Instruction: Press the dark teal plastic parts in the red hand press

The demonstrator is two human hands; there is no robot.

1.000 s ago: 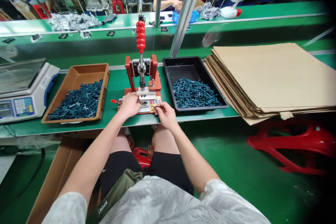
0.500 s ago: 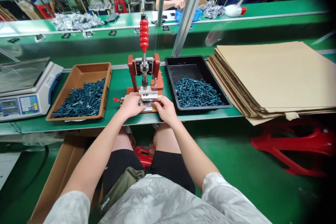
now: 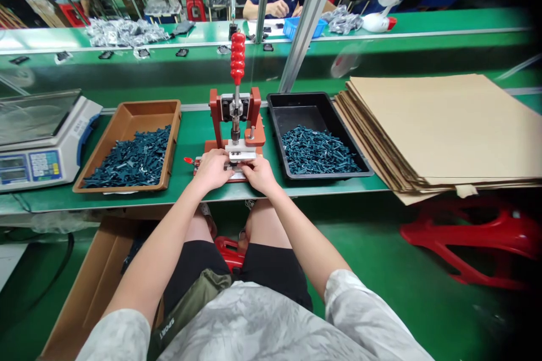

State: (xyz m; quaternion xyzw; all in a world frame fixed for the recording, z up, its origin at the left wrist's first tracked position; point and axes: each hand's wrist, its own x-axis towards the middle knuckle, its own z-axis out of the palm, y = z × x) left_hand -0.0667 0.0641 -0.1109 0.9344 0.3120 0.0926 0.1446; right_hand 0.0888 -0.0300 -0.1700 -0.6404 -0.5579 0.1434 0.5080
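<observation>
A small hand press (image 3: 235,124) with red-brown uprights and a knobbed red lever (image 3: 237,59) stands before me, its lever upright. My left hand (image 3: 213,171) is at the left of the metal fixture (image 3: 241,155) beneath the ram, fingers bent together at its front. My right hand (image 3: 259,175) comes in from the right, thumb and fingers pinched at the same fixture. Whatever the fingertips hold is too small and covered to make out. A small red-tipped handle (image 3: 188,160) sticks out left of my left hand.
Left of the press are a brown tray (image 3: 122,107) of flat dark teal parts and a weighing scale (image 3: 42,141). To the right, a black tray (image 3: 296,102) holds thin dark teal parts beside stacked cardboard sheets (image 3: 444,124). Behind the frame a person (image 3: 277,3) works.
My right hand has moved left, closer to my left hand, and the dark end seen earlier at its fingertips is now covered. My left hand stays at the fixture. The lever remains up.
</observation>
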